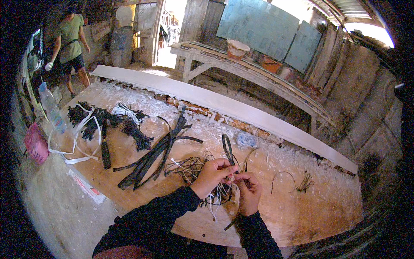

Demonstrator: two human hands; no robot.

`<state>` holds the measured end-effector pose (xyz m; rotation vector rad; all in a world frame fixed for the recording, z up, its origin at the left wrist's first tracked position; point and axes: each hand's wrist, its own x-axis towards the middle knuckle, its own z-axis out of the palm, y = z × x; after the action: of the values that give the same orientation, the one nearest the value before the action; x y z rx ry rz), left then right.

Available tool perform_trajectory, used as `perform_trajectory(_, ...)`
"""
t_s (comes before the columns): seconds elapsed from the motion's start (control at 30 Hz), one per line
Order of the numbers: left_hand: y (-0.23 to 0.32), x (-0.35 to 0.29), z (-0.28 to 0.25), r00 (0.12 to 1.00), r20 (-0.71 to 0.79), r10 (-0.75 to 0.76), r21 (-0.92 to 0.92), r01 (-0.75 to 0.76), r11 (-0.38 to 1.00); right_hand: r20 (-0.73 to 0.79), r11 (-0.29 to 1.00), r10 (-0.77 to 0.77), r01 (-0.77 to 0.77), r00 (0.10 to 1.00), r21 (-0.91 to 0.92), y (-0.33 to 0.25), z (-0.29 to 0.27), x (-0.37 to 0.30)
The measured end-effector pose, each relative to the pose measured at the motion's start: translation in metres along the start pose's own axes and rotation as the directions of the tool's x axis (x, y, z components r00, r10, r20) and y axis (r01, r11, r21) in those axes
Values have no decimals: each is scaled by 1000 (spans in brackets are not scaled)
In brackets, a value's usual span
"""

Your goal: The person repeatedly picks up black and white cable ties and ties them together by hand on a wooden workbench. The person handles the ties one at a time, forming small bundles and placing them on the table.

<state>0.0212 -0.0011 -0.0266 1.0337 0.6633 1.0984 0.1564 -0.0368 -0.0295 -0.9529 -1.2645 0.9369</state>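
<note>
My left hand [213,176] is closed, pinching a narrow black strip [226,144] whose upper part stands up in a loop. Right beside it my right hand [249,192] is closed too, thumb and forefinger together at the strip's lower part; what exactly they grip is hidden. A dark strip end [231,223] shows below, near the right wrist. Under and behind the left hand lies a tangle of thin dark cords [189,169], with white strings [212,207] among them. Wide black strips [157,153] lie crossed to the left of the hands.
On the wooden tabletop [319,211] are a dark-handled tool [105,146], black cord bundles [88,121], a white cord bundle [127,111] and a white strap [74,142]. A bottle [52,108] and pink bag [36,144] stand left. A white ledge [224,105] borders the far side. A person [71,39] walks beyond.
</note>
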Motion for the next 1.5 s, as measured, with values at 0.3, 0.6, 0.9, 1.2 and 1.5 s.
perform_trajectory(0.3, 8, -3, 5, 997, -77, -8, -37, 5, 999, 36, 999, 6, -5, 999, -45, 2, 2, -2)
perform_trajectory(0.6, 7, -3, 5, 999, -36, -25, -34, 24, 999, -6, 973, -96, 92, 995, -211, 8, -1, -2)
perform_trajectory(0.9, 2, -2, 2, 999, 44, -22, 65, 19, 998, -163, 997, -61, 52, 985, -55, 5, 1, 1)
perform_trajectory(1.2, 5, -6, 8, 999, 43, -6, 47, 4, 999, -160, 994, 72, -57, 985, 95, -2, 1, 2)
perform_trajectory(1.5, -1, -1, 4, 1000, 12, -19, 41, 19, 999, -113, 995, 101, -101, 988, 11, -2, -5, 5)
